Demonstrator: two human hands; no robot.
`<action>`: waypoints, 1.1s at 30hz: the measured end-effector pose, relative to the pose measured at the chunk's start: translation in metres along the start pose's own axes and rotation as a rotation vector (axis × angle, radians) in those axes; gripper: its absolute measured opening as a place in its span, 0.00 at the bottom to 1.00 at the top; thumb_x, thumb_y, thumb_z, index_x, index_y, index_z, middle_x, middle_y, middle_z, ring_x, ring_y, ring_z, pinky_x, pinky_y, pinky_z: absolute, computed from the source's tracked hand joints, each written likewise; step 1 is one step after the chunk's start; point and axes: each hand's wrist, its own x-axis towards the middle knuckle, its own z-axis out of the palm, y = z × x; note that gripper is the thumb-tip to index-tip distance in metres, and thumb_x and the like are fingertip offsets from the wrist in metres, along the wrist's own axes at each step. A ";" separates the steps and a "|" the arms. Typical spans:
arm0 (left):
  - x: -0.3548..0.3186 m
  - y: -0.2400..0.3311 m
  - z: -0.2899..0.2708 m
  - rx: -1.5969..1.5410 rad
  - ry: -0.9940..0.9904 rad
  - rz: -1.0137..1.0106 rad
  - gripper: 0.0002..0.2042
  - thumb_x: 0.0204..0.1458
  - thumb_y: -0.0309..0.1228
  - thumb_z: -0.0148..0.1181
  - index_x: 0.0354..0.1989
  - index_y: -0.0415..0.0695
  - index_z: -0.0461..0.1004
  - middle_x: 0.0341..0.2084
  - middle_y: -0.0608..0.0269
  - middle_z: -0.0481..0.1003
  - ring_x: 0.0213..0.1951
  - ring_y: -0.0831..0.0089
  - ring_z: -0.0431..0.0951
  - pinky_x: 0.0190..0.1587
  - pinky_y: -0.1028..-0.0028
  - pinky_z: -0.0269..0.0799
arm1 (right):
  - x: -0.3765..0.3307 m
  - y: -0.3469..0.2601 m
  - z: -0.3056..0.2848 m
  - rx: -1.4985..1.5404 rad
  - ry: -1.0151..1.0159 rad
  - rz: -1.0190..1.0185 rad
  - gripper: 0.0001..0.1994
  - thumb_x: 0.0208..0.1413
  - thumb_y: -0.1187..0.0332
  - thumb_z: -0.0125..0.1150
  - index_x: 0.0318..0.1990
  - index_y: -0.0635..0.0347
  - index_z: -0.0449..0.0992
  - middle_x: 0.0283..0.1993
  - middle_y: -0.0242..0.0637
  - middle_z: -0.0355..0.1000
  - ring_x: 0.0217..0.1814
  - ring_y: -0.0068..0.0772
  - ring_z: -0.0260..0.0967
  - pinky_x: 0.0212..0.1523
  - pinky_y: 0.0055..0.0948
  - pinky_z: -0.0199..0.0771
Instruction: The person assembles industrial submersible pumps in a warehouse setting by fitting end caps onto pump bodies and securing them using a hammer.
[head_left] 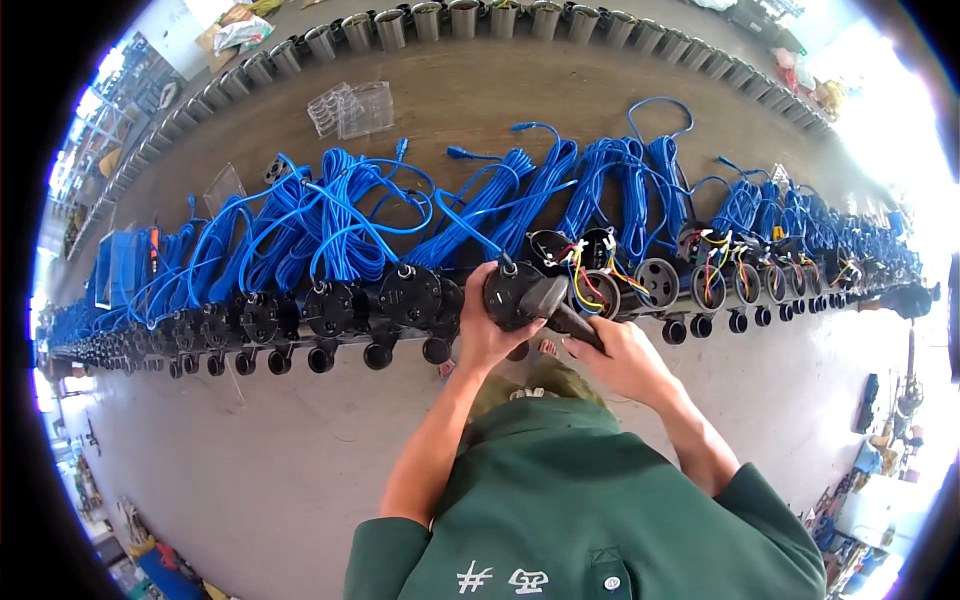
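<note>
My left hand (480,328) is wrapped around the side of a round black housing (506,292) at the table's near edge; a blue cable runs out of its far side. My right hand (628,362) grips the dark handle of a hammer (572,322). The hammer's grey head lies over the right side of the housing, and whether it touches cannot be made out. Just left sits another closed black housing (410,296) with a cable. On the right, an open housing (594,292) shows red, yellow and blue wires.
Coiled blue cables (352,215) lie along the table (480,95), with a long row of housings at its near edge. Clear plastic pieces (366,110) lie further back. Metal cylinders (463,20) line the far edge. Another open grey ring housing (657,283) sits to the right.
</note>
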 end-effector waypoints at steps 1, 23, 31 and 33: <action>-0.005 0.004 -0.001 0.137 0.053 0.037 0.49 0.35 0.34 0.85 0.67 0.38 0.60 0.58 0.50 0.70 0.57 0.59 0.75 0.59 0.64 0.74 | -0.004 -0.002 -0.011 0.113 -0.092 0.008 0.20 0.64 0.54 0.63 0.33 0.67 0.74 0.23 0.53 0.73 0.25 0.61 0.72 0.29 0.48 0.70; -0.097 -0.084 0.047 -0.430 0.085 -1.270 0.09 0.52 0.30 0.72 0.34 0.45 0.76 0.18 0.69 0.70 0.11 0.84 0.59 0.12 0.81 0.50 | -0.020 0.072 0.016 1.082 0.237 0.209 0.23 0.76 0.49 0.44 0.33 0.57 0.67 0.18 0.23 0.56 0.16 0.15 0.51 0.15 0.21 0.51; -0.100 -0.099 0.046 -0.435 0.067 -1.360 0.09 0.53 0.31 0.73 0.34 0.47 0.76 0.18 0.71 0.71 0.12 0.85 0.60 0.13 0.81 0.49 | -0.036 0.067 0.020 0.978 -0.105 0.605 0.19 0.74 0.54 0.51 0.32 0.57 0.66 0.22 0.23 0.60 0.19 0.13 0.52 0.18 0.20 0.54; -0.100 -0.100 0.046 -0.503 0.082 -1.283 0.08 0.54 0.31 0.72 0.34 0.46 0.76 0.19 0.71 0.71 0.12 0.85 0.60 0.14 0.81 0.49 | -0.035 0.055 -0.005 1.082 0.075 0.557 0.20 0.74 0.54 0.51 0.31 0.57 0.65 0.21 0.22 0.59 0.19 0.11 0.52 0.19 0.18 0.52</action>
